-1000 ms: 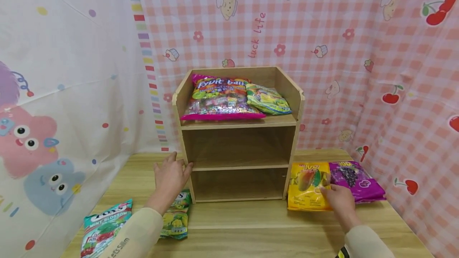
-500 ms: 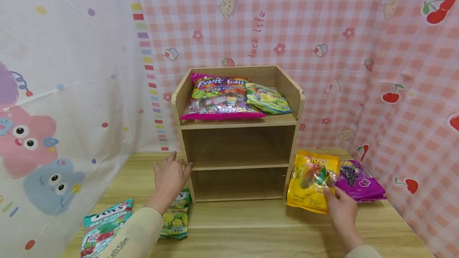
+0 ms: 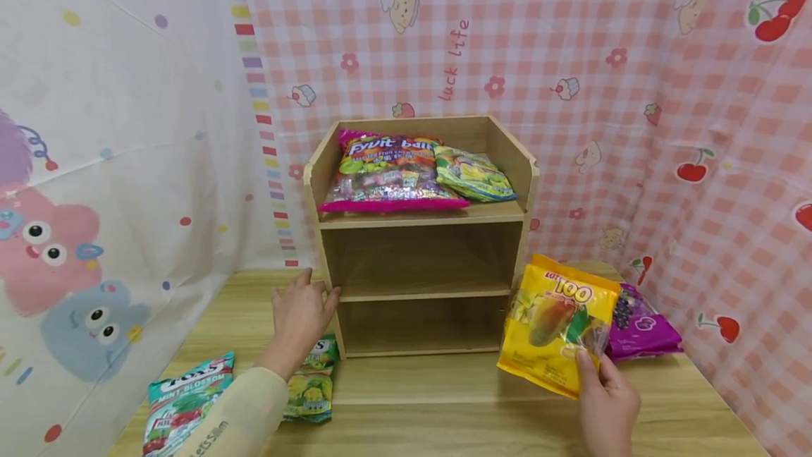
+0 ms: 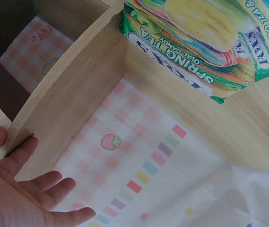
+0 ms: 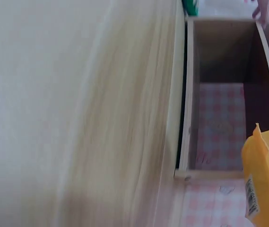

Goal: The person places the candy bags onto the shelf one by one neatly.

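Note:
My right hand (image 3: 610,411) pinches the lower right corner of a yellow candy bag (image 3: 558,326) printed with a mango, lifted and tilted above the table, right of the wooden shelf. The bag's back (image 5: 266,177) shows at the edge of the right wrist view. My left hand (image 3: 301,312) holds the left side panel of the wooden shelf (image 3: 421,218); in the left wrist view the thumb lies at the front edge and the index finger against the outer face, other fingers spread. A green Fox's candy bag (image 4: 205,47) lies below this hand, partly hidden by the forearm in the head view.
On the top tier lie a pink-edged Fruit balls bag (image 3: 393,171) and a smaller green-yellow bag (image 3: 474,175). A purple grape candy bag (image 3: 647,330) rests on the table at right, a teal Mint Blossom bag (image 3: 184,400) at left. Patterned cloth hangs behind.
My right hand has raised the yellow candy bag off the table, tilted it and drawn it toward me, away from the purple bag. The left hand has stayed at the shelf's side.

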{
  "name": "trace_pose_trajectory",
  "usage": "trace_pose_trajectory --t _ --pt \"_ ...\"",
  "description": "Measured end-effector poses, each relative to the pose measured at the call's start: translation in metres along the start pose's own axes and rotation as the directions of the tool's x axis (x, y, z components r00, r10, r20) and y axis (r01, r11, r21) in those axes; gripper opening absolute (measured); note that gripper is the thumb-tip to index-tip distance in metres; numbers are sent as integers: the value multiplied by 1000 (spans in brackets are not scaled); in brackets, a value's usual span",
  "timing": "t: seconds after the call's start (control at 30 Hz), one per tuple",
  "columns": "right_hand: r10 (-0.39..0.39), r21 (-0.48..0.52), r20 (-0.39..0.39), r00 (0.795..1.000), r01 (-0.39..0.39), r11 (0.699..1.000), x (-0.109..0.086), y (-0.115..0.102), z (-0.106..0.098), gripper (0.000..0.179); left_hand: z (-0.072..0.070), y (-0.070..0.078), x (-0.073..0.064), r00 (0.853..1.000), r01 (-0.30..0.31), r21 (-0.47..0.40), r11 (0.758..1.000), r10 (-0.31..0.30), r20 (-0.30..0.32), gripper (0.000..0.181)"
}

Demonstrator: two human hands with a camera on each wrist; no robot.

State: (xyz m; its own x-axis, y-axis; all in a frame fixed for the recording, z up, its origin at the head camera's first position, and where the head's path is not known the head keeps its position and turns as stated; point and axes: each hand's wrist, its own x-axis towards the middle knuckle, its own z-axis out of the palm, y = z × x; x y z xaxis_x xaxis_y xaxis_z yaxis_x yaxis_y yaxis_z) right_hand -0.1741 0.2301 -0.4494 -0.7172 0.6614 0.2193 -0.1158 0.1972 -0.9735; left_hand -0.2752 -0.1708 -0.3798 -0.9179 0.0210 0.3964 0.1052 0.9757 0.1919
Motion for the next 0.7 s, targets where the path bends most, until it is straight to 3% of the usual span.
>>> trace_pose_trajectory --t 0.13,0.27,0.53,0.7 --pt "55 170 -38 998 -48 984 -14 -4 3 28 0 0 0 1000 3 0 1000 -3 4 41" --pt "44 287 -55 997 -27 958 -28 -10 6 15 0 0 1 1000 4 -5 1000 -4 4 41" --pt "15 313 -40 999 -1 950 -48 -19 14 11 0 -1 0 1000 1 -5 1000 -1 8 41" --pt "-1 184 66 998 -11 983 -51 -25 25 22 0 0 0 1000 -4 -4 1000 4 1 42"
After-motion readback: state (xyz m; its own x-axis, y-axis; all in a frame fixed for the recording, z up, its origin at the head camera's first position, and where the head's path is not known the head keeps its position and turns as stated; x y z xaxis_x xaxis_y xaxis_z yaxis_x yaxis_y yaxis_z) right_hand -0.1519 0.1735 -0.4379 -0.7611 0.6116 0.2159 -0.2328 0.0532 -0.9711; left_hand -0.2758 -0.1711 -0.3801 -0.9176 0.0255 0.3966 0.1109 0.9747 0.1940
